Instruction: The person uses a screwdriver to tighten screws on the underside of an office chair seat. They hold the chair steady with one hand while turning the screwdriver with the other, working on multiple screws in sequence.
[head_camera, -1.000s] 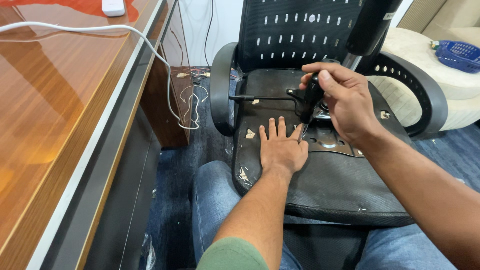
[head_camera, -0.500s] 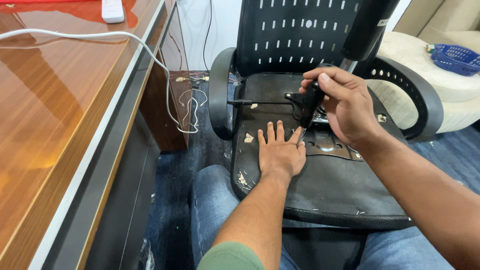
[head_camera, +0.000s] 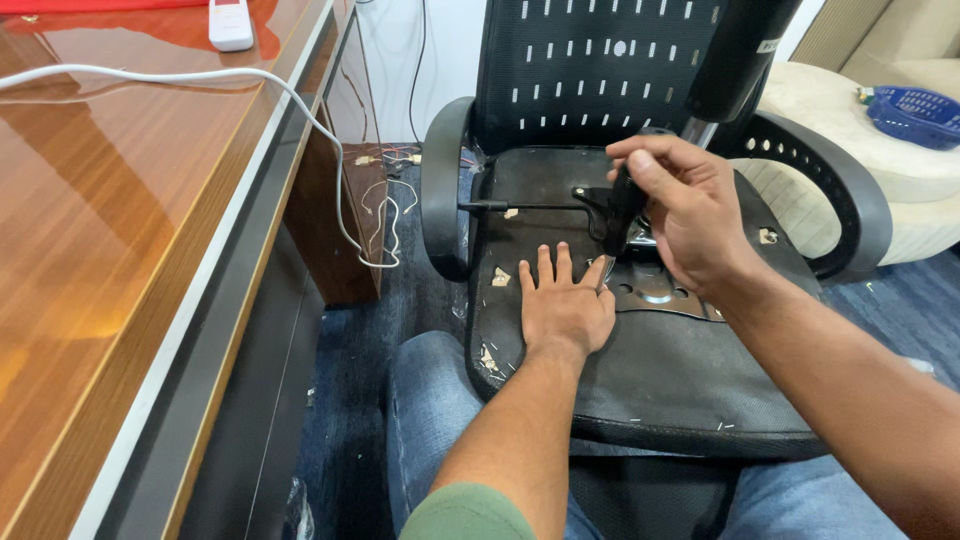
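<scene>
- The left hand (head_camera: 565, 305) lies flat, palm down and fingers spread, on the underside of the chair seat (head_camera: 650, 385), gripping nothing.
- The right hand (head_camera: 690, 215) is closed around a black tool handle (head_camera: 622, 205), which stands nearly upright with its lower end close to the left hand's fingertips (head_camera: 545, 262).
- Whether the tool's tip touches the seat cannot be told, as the hands hide it.
- The chair seat is tipped over so its dark underside faces up, and it rests against the person's knees in blue jeans (head_camera: 430, 400).
- A metal plate (head_camera: 655, 290) with round holes sits near the middle of the underside, just below the right hand.
- A thin black lever (head_camera: 520, 207) runs from the left armrest side toward the tool.
- Small pale scraps (head_camera: 500, 277) are stuck to the underside, left of the left hand.
- The black mesh backrest (head_camera: 590, 70) stands beyond the hands, with curved black armrests (head_camera: 442, 180) on both sides.
- A wooden table (head_camera: 130, 220) fills the left of the view; a white cable (head_camera: 300, 110) runs across it and hangs over its edge, and a white remote (head_camera: 230, 22) lies at its far end.
- A blue basket (head_camera: 915, 112) sits on a cream sofa (head_camera: 840, 100) at the upper right, well apart from the hands.
</scene>
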